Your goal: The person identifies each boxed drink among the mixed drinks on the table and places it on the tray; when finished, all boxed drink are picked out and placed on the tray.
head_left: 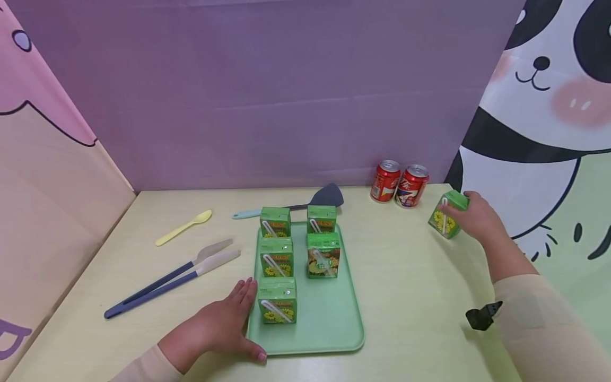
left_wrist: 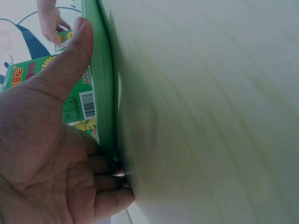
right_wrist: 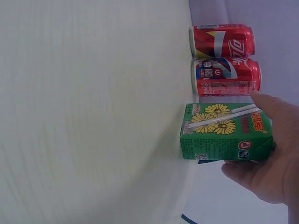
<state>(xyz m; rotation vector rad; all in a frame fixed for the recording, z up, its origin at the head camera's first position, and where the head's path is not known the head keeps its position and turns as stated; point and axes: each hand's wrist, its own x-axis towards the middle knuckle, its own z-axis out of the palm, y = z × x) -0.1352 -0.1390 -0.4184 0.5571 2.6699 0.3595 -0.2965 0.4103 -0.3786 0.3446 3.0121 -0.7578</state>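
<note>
My right hand (head_left: 479, 220) grips a green juice box (head_left: 447, 214) by its upper end, at the right of the table beside the two cans. A straw runs slantwise across this box (right_wrist: 226, 133) in the right wrist view. My left hand (head_left: 224, 323) lies against the left side of a pale green tray (head_left: 329, 331), fingers extended along the edge and thumb at the front corner. On the tray stand several green juice boxes: a column on the left, the front one (head_left: 277, 301) nearest my left hand, and two on the right, one with a different picture (head_left: 323, 255).
Two red cola cans (head_left: 385, 181) stand close together at the back right. Behind the tray lies a spatula (head_left: 326, 196) with a dark blade. Tongs (head_left: 172, 281) and a yellow spoon (head_left: 183, 228) lie to the left. A purple backdrop (head_left: 267, 106) rises behind the table.
</note>
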